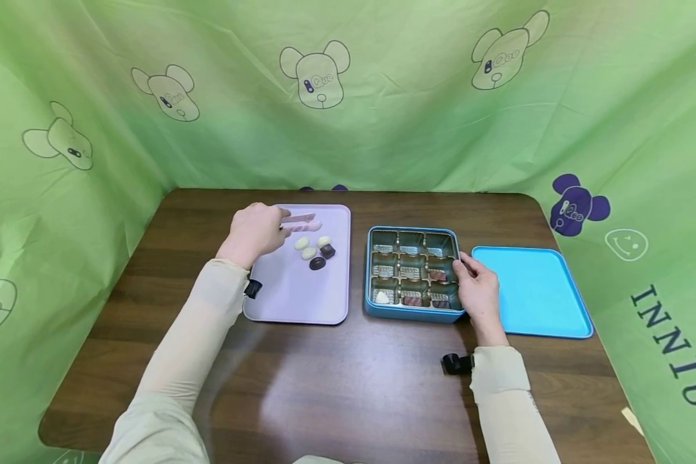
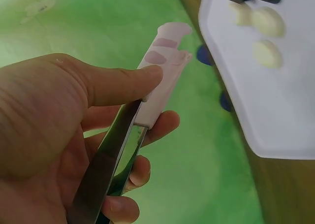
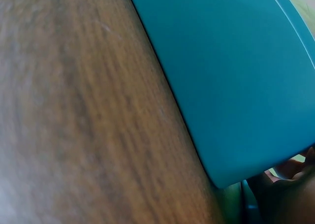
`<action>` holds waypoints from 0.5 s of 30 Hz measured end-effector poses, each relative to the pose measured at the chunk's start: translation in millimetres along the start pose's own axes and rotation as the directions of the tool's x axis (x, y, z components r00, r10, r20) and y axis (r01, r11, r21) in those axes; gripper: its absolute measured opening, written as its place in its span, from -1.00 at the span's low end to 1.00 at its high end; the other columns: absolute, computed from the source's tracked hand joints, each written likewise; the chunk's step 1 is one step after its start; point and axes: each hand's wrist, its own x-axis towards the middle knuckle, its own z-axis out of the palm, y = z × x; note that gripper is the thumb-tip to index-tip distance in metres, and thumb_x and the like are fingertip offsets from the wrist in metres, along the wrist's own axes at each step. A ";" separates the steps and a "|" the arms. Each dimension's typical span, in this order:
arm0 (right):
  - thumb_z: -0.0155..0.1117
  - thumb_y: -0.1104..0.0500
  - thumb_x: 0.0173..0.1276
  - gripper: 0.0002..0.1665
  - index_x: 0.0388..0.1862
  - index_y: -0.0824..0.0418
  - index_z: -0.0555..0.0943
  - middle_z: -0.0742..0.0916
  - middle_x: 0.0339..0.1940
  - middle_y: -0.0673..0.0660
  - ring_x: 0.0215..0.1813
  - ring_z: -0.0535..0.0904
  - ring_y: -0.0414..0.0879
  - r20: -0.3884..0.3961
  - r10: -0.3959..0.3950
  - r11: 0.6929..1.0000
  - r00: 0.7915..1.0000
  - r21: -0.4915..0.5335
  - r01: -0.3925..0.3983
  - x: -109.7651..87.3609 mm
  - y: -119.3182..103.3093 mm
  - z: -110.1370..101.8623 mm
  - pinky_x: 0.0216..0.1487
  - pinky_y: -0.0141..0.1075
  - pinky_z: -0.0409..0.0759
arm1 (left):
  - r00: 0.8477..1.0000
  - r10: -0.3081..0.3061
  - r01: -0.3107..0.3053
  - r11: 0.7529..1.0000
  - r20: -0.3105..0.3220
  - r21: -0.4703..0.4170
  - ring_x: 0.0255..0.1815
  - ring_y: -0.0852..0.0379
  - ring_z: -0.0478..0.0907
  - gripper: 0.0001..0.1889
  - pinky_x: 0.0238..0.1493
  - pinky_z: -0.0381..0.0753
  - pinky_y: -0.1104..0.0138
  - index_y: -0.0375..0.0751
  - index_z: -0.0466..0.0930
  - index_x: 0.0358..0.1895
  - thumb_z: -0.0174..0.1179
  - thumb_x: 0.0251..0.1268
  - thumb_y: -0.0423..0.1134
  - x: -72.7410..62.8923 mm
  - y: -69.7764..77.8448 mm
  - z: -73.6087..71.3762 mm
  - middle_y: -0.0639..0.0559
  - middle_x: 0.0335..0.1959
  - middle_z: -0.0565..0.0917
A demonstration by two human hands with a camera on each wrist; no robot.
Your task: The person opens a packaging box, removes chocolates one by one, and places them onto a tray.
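Over the lilac tray (image 1: pixel 278 290), my left hand (image 1: pixel 258 232) holds small tongs (image 1: pixel 306 227) with pink tips and metal arms. In the left wrist view the thumb presses one pink tip piece (image 2: pixel 162 61) from above, fingers curled beneath; nothing sits between the tips. Three white chocolates (image 1: pixel 301 243) and two dark chocolates (image 1: pixel 318 263) lie on the tray below the tips. My right hand (image 1: pixel 478 287) grips the right wall of a blue box (image 1: pixel 417 314), thumb at its rim. The box's divided insert holds a white piece (image 1: pixel 382 298) front left and brown pieces (image 1: pixel 412 300) in other compartments.
A bright blue lid (image 1: pixel 539 290) lies flat on the wooden table (image 1: pixel 348 399), right of the box. Green printed curtain (image 1: pixel 383 142) surrounds the table at back and sides. In the right wrist view the box's side wall (image 3: pixel 231 86) fills much of the frame.
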 end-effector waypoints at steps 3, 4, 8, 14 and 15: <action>0.12 -0.03 0.58 -0.45 0.42 0.20 0.50 0.63 0.29 0.26 0.12 0.59 -0.07 -0.005 -0.005 1.000 1.000 0.001 0.005 -0.2 -0.8 0.3 -0.16 -0.60 0.47 | 1.000 0.021 -0.021 1.000 -0.012 0.007 0.02 -0.19 0.63 -0.59 -0.21 0.63 -0.12 0.01 0.65 0.25 0.24 0.36 -0.08 -1.1 9.1 -6.5 -0.20 -0.03 0.74; 0.12 -0.03 0.58 -0.45 0.42 0.20 0.50 0.63 0.29 0.26 0.12 0.58 -0.07 -0.006 -0.005 1.000 1.000 0.001 0.005 -0.3 -1.0 0.4 -0.17 -0.60 0.46 | 0.999 0.029 -0.029 1.000 -0.013 0.010 0.02 -0.19 0.63 -0.59 -0.21 0.63 -0.12 0.01 0.65 0.26 0.24 0.37 -0.07 -1.2 12.4 -8.6 -0.20 -0.04 0.74; 0.13 -0.03 0.58 -0.45 0.42 0.18 0.51 0.64 0.29 0.25 0.11 0.59 -0.09 -0.007 0.003 1.000 1.000 0.010 -0.003 -0.2 -0.6 1.0 -0.17 -0.61 0.48 | 0.998 0.065 -0.065 0.998 -0.007 0.018 -0.01 -0.17 0.62 -0.59 -0.22 0.63 -0.10 0.03 0.65 0.26 0.23 0.38 -0.05 -0.3 25.5 -13.5 -0.17 -0.11 0.75; 0.10 -0.06 0.58 -0.44 0.44 0.16 0.49 0.63 0.30 0.23 0.17 0.58 -0.08 0.004 0.005 1.000 1.000 0.019 -0.005 0.2 0.6 0.4 -0.11 -0.57 0.49 | 0.992 0.129 -0.129 0.991 -0.008 0.040 -0.04 -0.11 0.62 -0.65 -0.22 0.64 -0.06 0.05 0.68 0.18 0.24 0.38 -0.04 2.1 46.8 -13.0 -0.07 -0.15 0.76; 0.10 -0.06 0.59 -0.43 0.44 0.16 0.49 0.63 0.30 0.23 0.17 0.58 -0.07 0.004 0.005 1.000 1.000 0.020 -0.005 0.2 0.5 0.2 -0.10 -0.57 0.49 | 0.990 0.142 -0.141 0.989 -0.006 0.043 -0.06 -0.10 0.61 -0.67 -0.24 0.63 -0.04 0.04 0.69 0.15 0.24 0.39 -0.05 2.7 51.4 -12.7 -0.05 -0.18 0.75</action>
